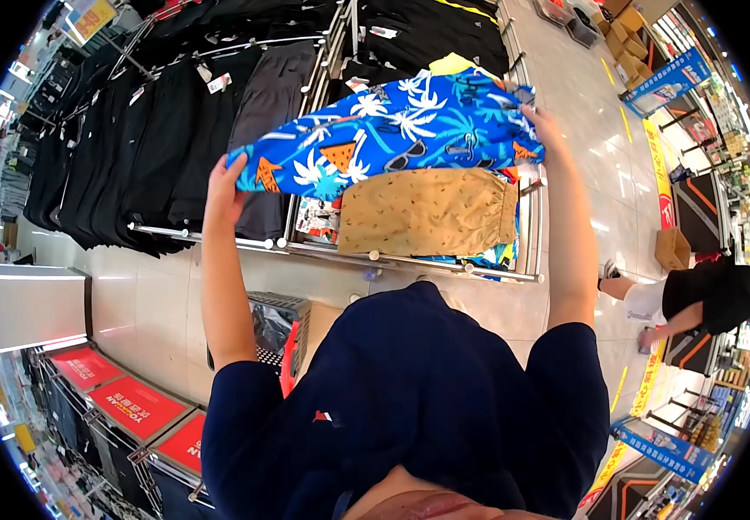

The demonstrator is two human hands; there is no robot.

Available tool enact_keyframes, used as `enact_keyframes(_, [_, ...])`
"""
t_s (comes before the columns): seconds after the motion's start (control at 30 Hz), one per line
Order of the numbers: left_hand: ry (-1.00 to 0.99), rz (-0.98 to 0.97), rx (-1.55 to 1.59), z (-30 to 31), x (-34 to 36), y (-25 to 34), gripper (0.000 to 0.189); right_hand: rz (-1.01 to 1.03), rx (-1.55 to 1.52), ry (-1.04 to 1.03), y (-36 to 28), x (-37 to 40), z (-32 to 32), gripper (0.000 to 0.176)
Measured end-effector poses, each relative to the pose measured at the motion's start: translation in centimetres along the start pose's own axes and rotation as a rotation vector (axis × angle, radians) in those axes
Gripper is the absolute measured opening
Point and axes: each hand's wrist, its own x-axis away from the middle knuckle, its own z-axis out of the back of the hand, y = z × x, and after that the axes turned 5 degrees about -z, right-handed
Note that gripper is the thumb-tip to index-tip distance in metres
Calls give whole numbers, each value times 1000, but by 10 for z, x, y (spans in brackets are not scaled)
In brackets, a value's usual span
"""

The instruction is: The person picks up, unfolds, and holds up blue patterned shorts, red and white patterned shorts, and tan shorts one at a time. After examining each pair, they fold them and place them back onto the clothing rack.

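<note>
Blue shorts [410, 121] printed with white palm trees, sunglasses and orange shapes are stretched out between my hands above the display rack. My left hand [226, 189] grips their narrow left end. At the other end, my right hand [541, 128] holds the upper right corner, with part of the fingers hidden by the cloth. Just below the blue cloth, tan shorts [427, 213] with a small dark print lie flat on the rack, touched by neither hand. Something yellow [451, 64] shows behind the top edge of the blue shorts.
Black trousers [145, 147] hang at the left, beside a metal rack rail [410, 261]. A shopping basket [273, 321] stands by my left side. Red signs [139, 406] top a shelf at lower left. Another person [709, 297] is at the right, near a cardboard box [672, 250].
</note>
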Motion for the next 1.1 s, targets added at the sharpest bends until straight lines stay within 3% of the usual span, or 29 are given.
enact_keyframes(0.03, [0, 43, -25, 2, 4, -15, 18, 20, -47, 67, 32, -14, 12, 39])
enact_keyframes(0.1, [5, 145, -113, 23, 0, -69, 19, -112, -65, -40, 74, -8, 28, 39])
enact_keyframes(0.17, [-113, 237, -241, 40, 5, -122, 17, -174, -119, -66, 133, -5, 41, 40])
enact_keyframes(0.2, [-119, 238, -398, 46, 7, -150, 18, -174, -18, -9, 179, -18, 57, 41])
enact_keyframes(0.3, [-92, 268, -769, 34, 30, -172, 24, -140, 95, 98, 284, -30, 79, 47])
enact_keyframes(0.4, [-74, 252, -721, 37, 31, -191, 26, -42, 359, 326, 298, -9, 62, 56])
enact_keyframes(0.53, [-62, 235, -698, 35, 34, -182, 25, -6, 509, 397, 305, -22, 67, 50])
enact_keyframes(0.63, [-12, 199, -770, 35, 37, -170, 25, -97, 695, 373, 302, -25, 77, 57])
enact_keyframes(0.7, [-24, 192, -773, 40, 35, -175, 27, -54, 673, 404, 301, -19, 68, 55])
enact_keyframes(0.77, [-69, 89, -867, 49, 33, -187, 30, 76, 677, 608, 282, 3, 43, 52])
enact_keyframes(0.83, [-95, 97, -1052, 35, 39, -174, 24, 345, 1006, 690, 237, 47, 5, 50])
enact_keyframes(0.9, [99, -797, -1413, 18, 44, -176, 35, 497, 1290, 533, 229, 66, -17, 51])
enact_keyframes(0.93, [-22, -728, -1363, 6, 48, -168, 52, 496, 1293, 535, 236, 72, -22, 51])
enact_keyframes(1.03, [-360, -738, -1570, -29, 48, -174, 67, 541, 1498, 386, 262, 84, -31, 61])
enact_keyframes(1.1, [-457, -602, -1660, -34, 41, -195, 75, 306, 1624, 202, 273, 88, -28, 74])
